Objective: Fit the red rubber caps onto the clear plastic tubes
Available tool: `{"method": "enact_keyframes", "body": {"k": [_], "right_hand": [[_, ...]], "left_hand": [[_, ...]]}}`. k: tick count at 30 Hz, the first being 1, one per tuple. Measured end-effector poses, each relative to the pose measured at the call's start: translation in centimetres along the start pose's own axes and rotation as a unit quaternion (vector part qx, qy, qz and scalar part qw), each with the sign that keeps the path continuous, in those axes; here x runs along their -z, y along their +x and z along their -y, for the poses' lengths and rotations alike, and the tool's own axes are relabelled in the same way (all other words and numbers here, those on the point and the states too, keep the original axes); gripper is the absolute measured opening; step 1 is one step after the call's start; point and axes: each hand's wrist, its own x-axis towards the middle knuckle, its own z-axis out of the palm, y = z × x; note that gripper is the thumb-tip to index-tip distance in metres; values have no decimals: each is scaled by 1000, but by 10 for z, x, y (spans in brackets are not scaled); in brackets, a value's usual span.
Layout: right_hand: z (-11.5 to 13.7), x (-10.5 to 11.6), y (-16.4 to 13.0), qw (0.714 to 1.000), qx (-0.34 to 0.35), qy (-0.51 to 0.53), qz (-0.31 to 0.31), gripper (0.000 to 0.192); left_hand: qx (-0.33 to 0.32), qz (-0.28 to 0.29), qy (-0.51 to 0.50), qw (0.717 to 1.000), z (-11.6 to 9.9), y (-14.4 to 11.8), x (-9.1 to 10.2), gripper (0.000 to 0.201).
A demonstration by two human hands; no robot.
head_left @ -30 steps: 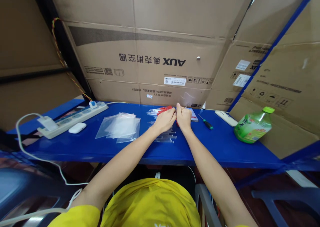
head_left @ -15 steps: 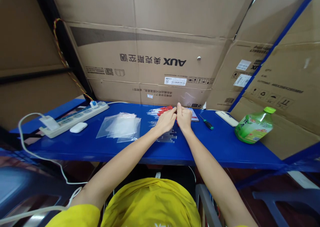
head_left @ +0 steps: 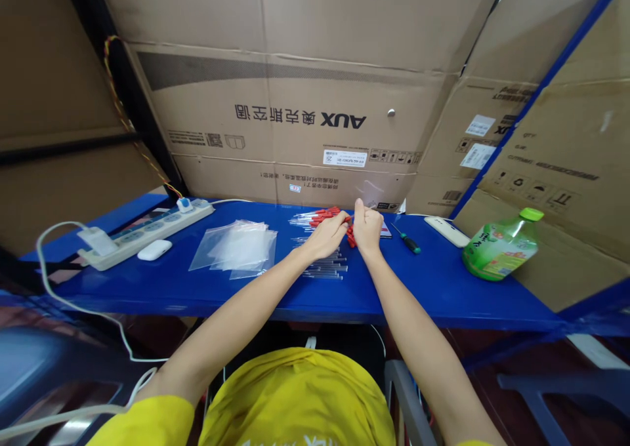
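1. Red caps (head_left: 350,236) lie bunched between the two hands, near the middle of the blue worktop (head_left: 433,288); that bunch is the landmark here.
2. Far left of it: a white power strip (head_left: 142,231), then a white case (head_left: 154,250).
3. Left of it: clear plastic bags (head_left: 236,249).
4. Just left: the left hand (head_left: 327,235), fingers curled together at the caps, over clear tubes (head_left: 327,269).
5. Just right: the right hand (head_left: 368,228), closed in a loose fist; whether it pinches a cap I cannot tell.
6. Right: a screwdriver (head_left: 406,241); far right, a green bottle (head_left: 501,246).
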Motion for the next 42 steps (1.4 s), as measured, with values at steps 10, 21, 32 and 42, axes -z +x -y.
{"method": "enact_keyframes", "body": {"k": [10, 21, 32, 42], "right_hand": [[-12, 8, 4, 991, 35, 70, 108, 62], [-8, 10, 3, 986, 83, 22, 145, 63], [-8, 0, 1, 988, 87, -6, 128, 61], [-8, -2, 1, 989, 82, 10, 126, 59]], "left_hand": [[5, 16, -96, 995, 5, 1, 7, 33], [-5, 18, -105, 994, 3, 3, 8, 22], [12, 1, -162, 987, 14, 9, -2, 28], [22, -9, -205, 978, 9, 10, -6, 29]]}}
